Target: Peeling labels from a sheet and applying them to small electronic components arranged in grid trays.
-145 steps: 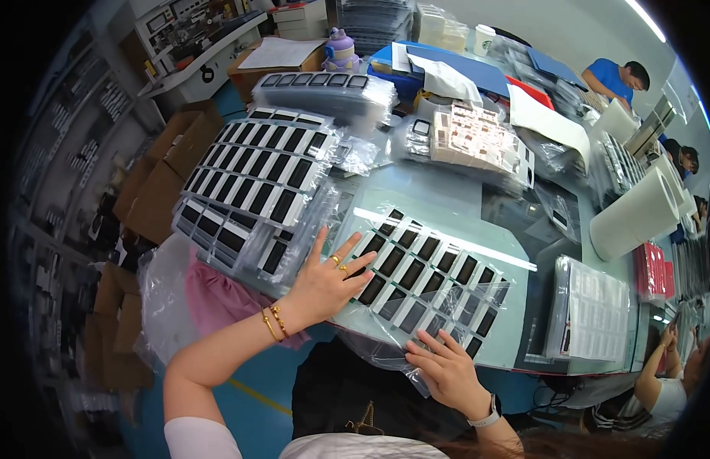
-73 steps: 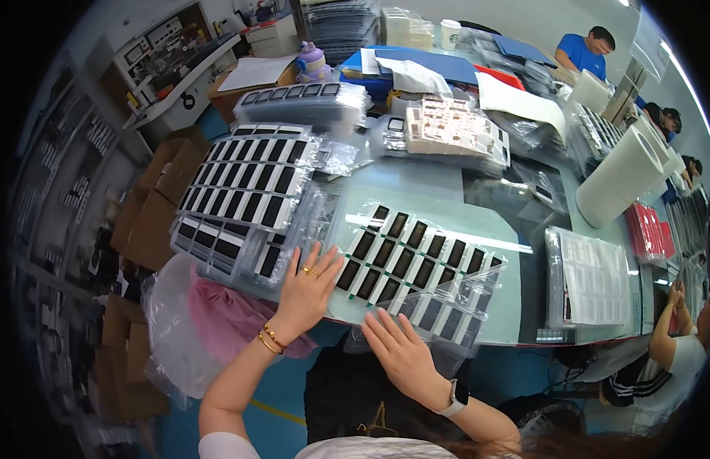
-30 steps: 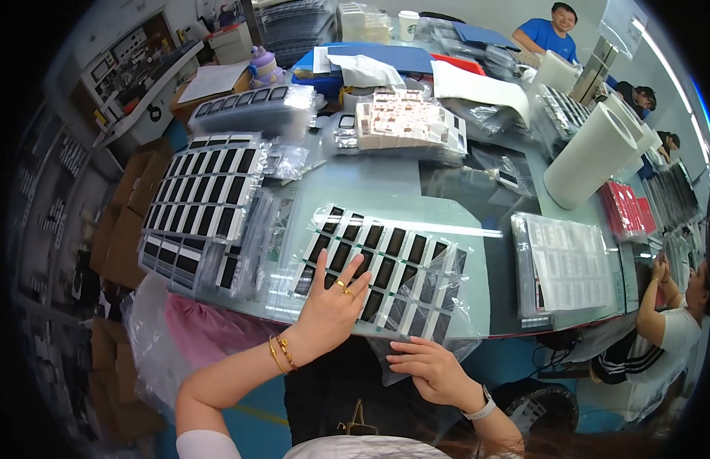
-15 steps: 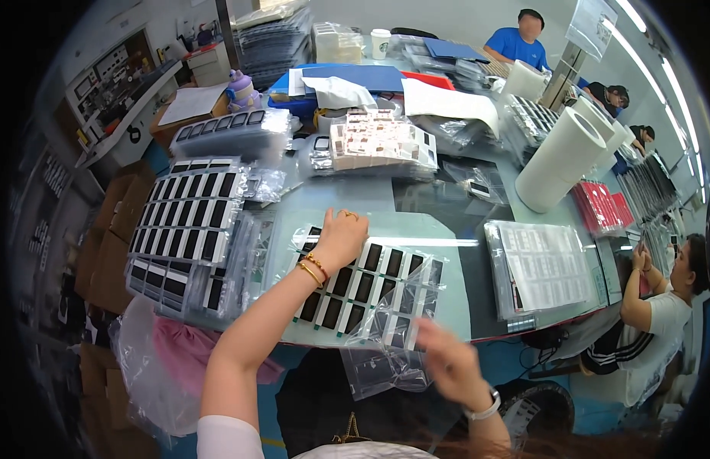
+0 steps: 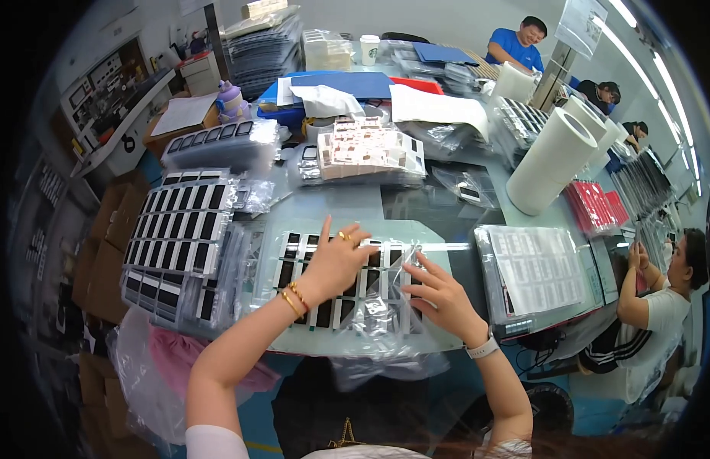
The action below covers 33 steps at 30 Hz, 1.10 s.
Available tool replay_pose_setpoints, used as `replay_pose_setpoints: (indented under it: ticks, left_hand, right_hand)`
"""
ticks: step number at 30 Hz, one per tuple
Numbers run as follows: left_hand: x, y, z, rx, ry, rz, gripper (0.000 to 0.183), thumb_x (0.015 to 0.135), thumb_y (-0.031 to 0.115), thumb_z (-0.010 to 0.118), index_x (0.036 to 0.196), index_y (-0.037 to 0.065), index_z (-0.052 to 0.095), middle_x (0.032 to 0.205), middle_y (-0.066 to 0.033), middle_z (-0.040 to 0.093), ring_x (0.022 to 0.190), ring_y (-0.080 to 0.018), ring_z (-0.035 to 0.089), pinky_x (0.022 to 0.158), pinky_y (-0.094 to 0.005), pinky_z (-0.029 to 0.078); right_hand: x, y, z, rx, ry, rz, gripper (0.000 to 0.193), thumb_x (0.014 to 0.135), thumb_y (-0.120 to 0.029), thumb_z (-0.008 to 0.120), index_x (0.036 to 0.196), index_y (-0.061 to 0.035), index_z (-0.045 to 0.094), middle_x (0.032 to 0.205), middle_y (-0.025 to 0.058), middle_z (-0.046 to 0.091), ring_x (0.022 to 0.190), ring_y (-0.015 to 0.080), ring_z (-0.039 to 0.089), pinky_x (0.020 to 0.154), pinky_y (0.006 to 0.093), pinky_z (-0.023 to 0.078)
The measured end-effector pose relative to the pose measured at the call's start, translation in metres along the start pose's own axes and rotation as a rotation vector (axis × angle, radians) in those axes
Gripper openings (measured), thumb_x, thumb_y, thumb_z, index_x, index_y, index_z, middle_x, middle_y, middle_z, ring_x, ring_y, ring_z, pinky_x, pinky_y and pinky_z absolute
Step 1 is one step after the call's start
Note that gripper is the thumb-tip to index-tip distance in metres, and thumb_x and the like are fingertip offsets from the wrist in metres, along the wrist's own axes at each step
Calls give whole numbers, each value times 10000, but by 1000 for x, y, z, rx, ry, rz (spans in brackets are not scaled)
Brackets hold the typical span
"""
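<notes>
In front of me, a sheet of black and white rectangular pieces (image 5: pixel 286 273) in rows lies on a pale green mat (image 5: pixel 435 340) at the table's near edge. A crumpled clear plastic bag (image 5: pixel 379 325) covers the sheet's right part and hangs over the edge. My left hand (image 5: pixel 336 264) is over the middle of the sheet with its fingers spread, palm down. Close to the bag's right side, my right hand (image 5: pixel 446 302) has its fingers stretched out and apart, their tips at the film. Whether those tips press on it, I cannot tell.
Stacked sheets of similar pieces (image 5: pixel 183 214) stand to the left. On the right are a bagged stack (image 5: pixel 534 268) and white rolls (image 5: pixel 550 164). A pile of small pale parts (image 5: pixel 370 149) sits farther back. One person (image 5: pixel 664 283) sits at the right; others work beyond.
My right hand has moved up and left from the near edge to the bag's right side. My left hand has come slightly nearer and its fingers have spread. The bag now lies more bunched over the sheet.
</notes>
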<state>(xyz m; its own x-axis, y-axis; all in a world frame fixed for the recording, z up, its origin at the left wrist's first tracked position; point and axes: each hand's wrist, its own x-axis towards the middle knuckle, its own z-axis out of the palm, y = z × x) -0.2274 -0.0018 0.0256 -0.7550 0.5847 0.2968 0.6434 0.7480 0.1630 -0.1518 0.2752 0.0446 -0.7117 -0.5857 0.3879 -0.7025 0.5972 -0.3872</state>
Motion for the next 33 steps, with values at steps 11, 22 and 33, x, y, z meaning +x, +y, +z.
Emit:
replay_pose_setpoints:
  ticks: [11,22,33]
  left_hand:
    - [-20,20,-5,11,-112,114,444,900,94,643,1319,238,680,1552,34,502,1542,-269,310,1201,-730,48]
    - [-9,29,-13,191,-194,217,409,884,87,598,1275,154,698,1414,53,634,1513,-205,372,1184,-773,-35]
    - [-7,26,-10,208,-174,267,398,865,56,603,1242,139,701,1403,32,641,1493,-213,405,1182,-782,-40]
  right_hand:
    - [6,-7,22,-39,-49,-65,311,872,-106,727,1179,-82,678,1366,93,668,1302,256,612,1070,443,503]
    - [-14,-54,56,-295,163,-24,175,849,-108,700,1011,-44,688,1074,91,765,971,264,759,764,357,609]
    - [-45,-101,59,-349,176,180,211,833,-41,681,1044,-27,688,1090,149,750,1018,298,738,806,372,599]
